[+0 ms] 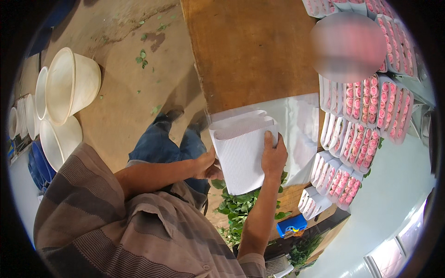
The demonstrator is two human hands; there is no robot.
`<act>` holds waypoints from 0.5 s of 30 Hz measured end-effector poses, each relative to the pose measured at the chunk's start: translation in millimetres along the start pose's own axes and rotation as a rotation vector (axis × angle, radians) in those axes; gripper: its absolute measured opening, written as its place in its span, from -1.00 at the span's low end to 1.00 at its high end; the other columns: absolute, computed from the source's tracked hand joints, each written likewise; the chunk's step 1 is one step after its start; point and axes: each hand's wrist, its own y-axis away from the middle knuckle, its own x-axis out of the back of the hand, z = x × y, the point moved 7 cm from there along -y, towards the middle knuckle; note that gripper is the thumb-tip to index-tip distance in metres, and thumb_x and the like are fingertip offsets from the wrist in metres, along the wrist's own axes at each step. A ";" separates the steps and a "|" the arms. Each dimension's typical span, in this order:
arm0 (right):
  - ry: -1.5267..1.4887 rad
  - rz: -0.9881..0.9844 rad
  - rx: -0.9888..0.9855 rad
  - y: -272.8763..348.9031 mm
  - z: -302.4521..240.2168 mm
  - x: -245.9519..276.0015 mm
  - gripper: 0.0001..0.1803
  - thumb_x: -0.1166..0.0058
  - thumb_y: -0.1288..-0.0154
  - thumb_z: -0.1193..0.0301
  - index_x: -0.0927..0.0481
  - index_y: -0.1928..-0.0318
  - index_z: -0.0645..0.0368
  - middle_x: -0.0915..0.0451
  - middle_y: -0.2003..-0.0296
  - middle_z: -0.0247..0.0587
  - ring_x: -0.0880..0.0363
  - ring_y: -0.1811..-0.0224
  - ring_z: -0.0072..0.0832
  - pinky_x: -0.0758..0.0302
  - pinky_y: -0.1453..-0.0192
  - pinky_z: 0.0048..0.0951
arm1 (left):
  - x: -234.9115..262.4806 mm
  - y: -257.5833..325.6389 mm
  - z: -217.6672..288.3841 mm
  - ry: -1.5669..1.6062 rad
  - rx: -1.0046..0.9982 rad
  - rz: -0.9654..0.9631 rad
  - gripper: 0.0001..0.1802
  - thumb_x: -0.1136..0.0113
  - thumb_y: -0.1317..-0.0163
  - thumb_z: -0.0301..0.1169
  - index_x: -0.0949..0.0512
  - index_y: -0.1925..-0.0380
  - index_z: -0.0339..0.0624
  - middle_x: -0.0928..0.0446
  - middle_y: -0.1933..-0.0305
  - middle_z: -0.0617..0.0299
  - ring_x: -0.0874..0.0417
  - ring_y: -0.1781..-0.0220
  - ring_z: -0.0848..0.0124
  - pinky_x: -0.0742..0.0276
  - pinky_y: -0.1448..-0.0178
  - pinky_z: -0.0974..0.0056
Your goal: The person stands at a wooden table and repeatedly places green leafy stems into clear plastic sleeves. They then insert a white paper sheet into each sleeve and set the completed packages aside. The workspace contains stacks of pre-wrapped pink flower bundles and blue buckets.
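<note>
Two hands grip white ribbed cardboard wrap point(243, 155), green stems protruding below.

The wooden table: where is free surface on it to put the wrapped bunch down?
The wooden table is bare across its wide middle, between the clear plastic sheet and the pink rose bunches. The side with the rose bunches is crowded. Both hands, left and right, hold the corrugated white wrap.
</note>
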 end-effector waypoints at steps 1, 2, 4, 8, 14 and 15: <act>0.002 0.019 0.006 1.4 -1.4 0.8 -0.39 -0.06 -0.38 -0.04 -0.55 -0.18 0.22 -0.68 0.08 0.18 -0.64 -0.02 0.10 -0.50 -0.14 -0.05 | 0.2 -1.4 -1.8 -0.019 0.015 0.066 0.00 0.51 -0.34 0.46 -0.53 0.01 -0.30 -0.65 0.27 0.05 -0.72 0.38 0.36 -0.57 0.49 0.40; 0.005 0.035 0.012 3.4 -3.7 0.0 -0.39 -0.07 -0.38 -0.03 -0.55 -0.18 0.21 -0.68 0.08 0.18 -0.64 -0.01 0.10 -0.50 -0.13 -0.04 | -0.3 -3.4 -3.7 -0.034 0.030 0.133 0.08 0.59 -0.32 0.48 -0.52 -0.03 -0.36 -0.65 0.21 0.02 -0.74 0.34 0.35 -0.61 0.47 0.37; 0.012 0.060 0.040 4.8 -6.8 -1.7 -0.40 -0.08 -0.37 -0.02 -0.55 -0.18 0.19 -0.68 0.09 0.17 -0.64 0.00 0.10 -0.50 -0.11 -0.03 | 6.7 -6.7 -7.5 -0.029 0.037 0.186 0.14 0.63 -0.30 0.50 -0.49 -0.07 -0.44 -0.65 0.15 -0.03 -0.77 0.27 0.30 -0.66 0.41 0.32; 0.033 0.138 0.127 6.2 -2.8 -6.1 -0.42 -0.09 -0.37 0.03 -0.53 -0.19 0.20 -0.67 0.06 0.15 -0.61 -0.01 0.10 -0.49 -0.10 -0.02 | 38.7 6.0 -0.1 -0.045 0.037 0.266 -0.04 0.35 -0.39 0.38 -0.43 -0.15 -0.42 -0.65 0.14 -0.06 -0.77 0.21 0.21 -0.69 0.33 0.26; -0.045 0.488 0.394 29.8 4.9 9.7 -0.46 -0.03 -0.43 0.15 -0.48 -0.21 0.30 -0.63 -0.01 0.13 -0.56 -0.06 0.13 -0.41 -0.23 0.04 | 159.3 -6.9 87.9 -0.627 -0.382 0.409 -0.12 -0.36 -0.25 -0.38 -0.04 -0.45 -0.04 -0.50 -0.18 -0.12 -0.68 0.06 0.16 -0.68 0.06 0.13; -0.072 0.538 0.411 38.3 -5.0 14.2 -0.48 0.00 -0.45 0.17 -0.48 -0.22 0.32 -0.63 -0.01 0.12 -0.55 -0.07 0.14 -0.39 -0.26 0.06 | 166.9 -15.2 107.3 -0.836 -0.507 0.380 -0.07 -0.38 -0.21 -0.41 -0.01 -0.47 -0.01 -0.42 -0.26 -0.12 -0.62 -0.06 0.13 -0.63 -0.06 0.12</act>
